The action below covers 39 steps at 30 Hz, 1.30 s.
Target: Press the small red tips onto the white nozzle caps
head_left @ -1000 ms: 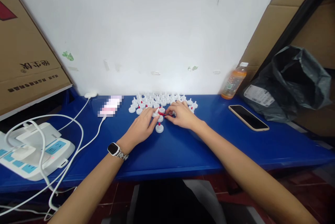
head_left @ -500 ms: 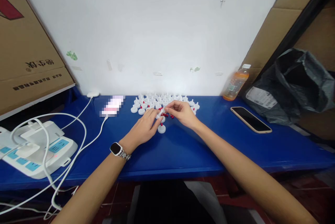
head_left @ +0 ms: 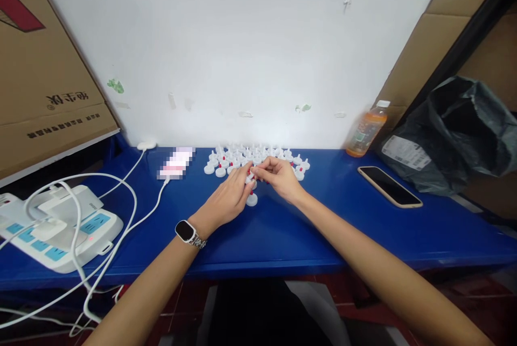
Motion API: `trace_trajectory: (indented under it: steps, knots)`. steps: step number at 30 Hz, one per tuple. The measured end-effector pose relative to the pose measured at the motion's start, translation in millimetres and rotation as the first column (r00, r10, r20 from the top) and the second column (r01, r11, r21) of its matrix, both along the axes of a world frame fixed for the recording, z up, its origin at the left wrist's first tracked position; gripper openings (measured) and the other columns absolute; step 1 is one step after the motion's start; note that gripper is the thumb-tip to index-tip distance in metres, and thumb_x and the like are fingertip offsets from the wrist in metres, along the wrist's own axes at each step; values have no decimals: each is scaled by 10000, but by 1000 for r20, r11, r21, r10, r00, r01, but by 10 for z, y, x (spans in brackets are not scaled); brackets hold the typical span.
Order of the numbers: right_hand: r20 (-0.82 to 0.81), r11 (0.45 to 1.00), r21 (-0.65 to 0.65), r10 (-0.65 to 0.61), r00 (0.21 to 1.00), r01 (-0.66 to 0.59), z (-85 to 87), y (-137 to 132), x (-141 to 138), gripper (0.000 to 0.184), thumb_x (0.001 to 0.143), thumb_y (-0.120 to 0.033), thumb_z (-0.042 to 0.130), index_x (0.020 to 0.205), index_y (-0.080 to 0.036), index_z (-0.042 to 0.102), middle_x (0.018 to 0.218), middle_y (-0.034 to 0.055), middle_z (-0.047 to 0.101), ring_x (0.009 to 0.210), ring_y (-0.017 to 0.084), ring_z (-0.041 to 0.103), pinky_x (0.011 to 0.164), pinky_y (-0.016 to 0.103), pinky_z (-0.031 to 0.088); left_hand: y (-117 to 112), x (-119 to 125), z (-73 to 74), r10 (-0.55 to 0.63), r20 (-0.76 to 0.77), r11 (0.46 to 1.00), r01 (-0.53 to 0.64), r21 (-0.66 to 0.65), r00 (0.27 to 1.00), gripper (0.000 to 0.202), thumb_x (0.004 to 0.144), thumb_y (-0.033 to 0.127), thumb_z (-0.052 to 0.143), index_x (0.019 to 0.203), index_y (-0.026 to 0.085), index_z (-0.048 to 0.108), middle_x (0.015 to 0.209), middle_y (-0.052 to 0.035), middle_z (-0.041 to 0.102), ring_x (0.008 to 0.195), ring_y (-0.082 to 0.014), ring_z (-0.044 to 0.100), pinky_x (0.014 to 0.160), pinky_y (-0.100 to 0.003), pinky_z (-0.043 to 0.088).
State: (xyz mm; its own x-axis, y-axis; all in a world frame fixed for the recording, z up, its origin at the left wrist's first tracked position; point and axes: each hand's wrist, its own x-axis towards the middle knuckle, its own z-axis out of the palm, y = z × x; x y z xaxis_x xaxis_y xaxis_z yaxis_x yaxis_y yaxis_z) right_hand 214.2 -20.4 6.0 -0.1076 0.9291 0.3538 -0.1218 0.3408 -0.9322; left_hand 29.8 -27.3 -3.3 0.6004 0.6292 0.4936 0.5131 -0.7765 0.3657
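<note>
My left hand [head_left: 226, 196] is closed around a white nozzle cap [head_left: 250, 179], fingers and thumb on its sides. At the spout of that cap, the thumb and forefinger of my right hand [head_left: 281, 179] are pinched together, with a bit of red showing between the two hands. The small red tip there is mostly covered by my fingers. Just below my hands, another white nozzle cap [head_left: 251, 200] with a red tip stands upright on the blue table [head_left: 274, 243]. Behind them spreads a cluster of white nozzle caps [head_left: 220, 172], several carrying red tips.
At left lie a power strip [head_left: 60, 260] with white cables and a blurred-out flat object [head_left: 175, 163]. To the right are an orange drink bottle [head_left: 367, 130], a phone [head_left: 390, 187] and a grey plastic bag [head_left: 436, 136]. A cardboard box [head_left: 52, 76] leans at the left.
My right fingertips have closed in on the spout of the held cap, and the hands are nearer together. The whole view has shifted slightly.
</note>
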Motion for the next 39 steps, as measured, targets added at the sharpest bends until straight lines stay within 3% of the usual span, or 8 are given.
trace_trajectory:
  steps: [7, 11, 19, 23, 26, 30, 35, 39]
  knots:
    - [61, 998, 66, -16, 998, 12, 4, -3, -31, 407, 678, -518, 821, 686, -207, 559, 656, -6, 636, 630, 132, 588, 647, 286, 484, 11, 30, -18, -5, -2, 1000, 5, -21, 1000, 552, 1053, 397, 277, 1542, 146, 218, 1408, -191, 496, 1294, -273, 501, 1101, -474, 427]
    - [274, 990, 135, -68, 959, 32, 51, 3, 101, 267, 767, -373, 737, 716, -203, 539, 629, -30, 589, 578, 107, 510, 585, 259, 411, 33, 40, 29, 33, -1, 999, -33, -13, 999, 540, 1046, 439, 307, 1522, 185, 276, 1302, -143, 569, 1227, -265, 539, 1079, -474, 434]
    - [729, 988, 151, -88, 679, -35, 60, 23, 323, 27, 754, -171, 638, 755, -179, 612, 635, -33, 601, 597, 114, 547, 607, 243, 399, 97, -46, 92, 124, 59, 992, -125, 7, 991, 353, 1055, 393, 316, 1264, 188, 512, 1186, -91, 601, 1157, -225, 547, 1056, -417, 418]
    - [765, 956, 281, -276, 582, 84, 134, 171, 325, 102, 835, -279, 623, 817, -183, 651, 633, -22, 634, 583, 124, 550, 618, 258, 384, 95, -28, 82, 91, 48, 996, -92, 17, 995, 308, 1057, 367, 319, 1186, 197, 541, 1153, -81, 603, 1141, -224, 538, 1033, -405, 418]
    - [808, 910, 374, -415, 418, 181, 189, 417, 302, 157, 877, -291, 586, 932, -186, 689, 721, 10, 698, 684, 162, 613, 717, 293, 400, 90, -23, 84, 91, 32, 996, -91, 8, 995, 293, 1054, 356, 326, 1164, 200, 548, 1135, -78, 598, 1122, -227, 537, 1010, -405, 426]
    - [886, 912, 359, -400, 236, 197, 186, 757, 232, 266, 878, -287, 604, 1108, -179, 680, 849, 48, 744, 865, 224, 658, 894, 372, 381, 84, -30, 94, 101, 18, 995, -101, -7, 995, 267, 1045, 353, 357, 1143, 204, 555, 1119, -74, 592, 1094, -228, 544, 989, -406, 435]
    - [870, 910, 368, -410, 274, 192, 155, 817, 191, 162, 868, -180, 552, 898, -184, 711, 914, 52, 759, 882, 209, 668, 883, 337, 382, 82, -31, 97, 107, 22, 994, -107, -14, 994, 248, 1037, 355, 390, 1147, 207, 556, 1123, -68, 593, 1102, -222, 541, 983, -398, 439]
    - [819, 880, 433, -474, 322, 195, 165, 681, 249, 165, 889, -216, 543, 911, -193, 705, 911, 45, 758, 883, 210, 660, 906, 353, 363, 73, -21, 103, 113, 34, 994, -112, -18, 993, 240, 1033, 358, 405, 1135, 206, 561, 1120, -64, 595, 1093, -219, 542, 994, -404, 436]
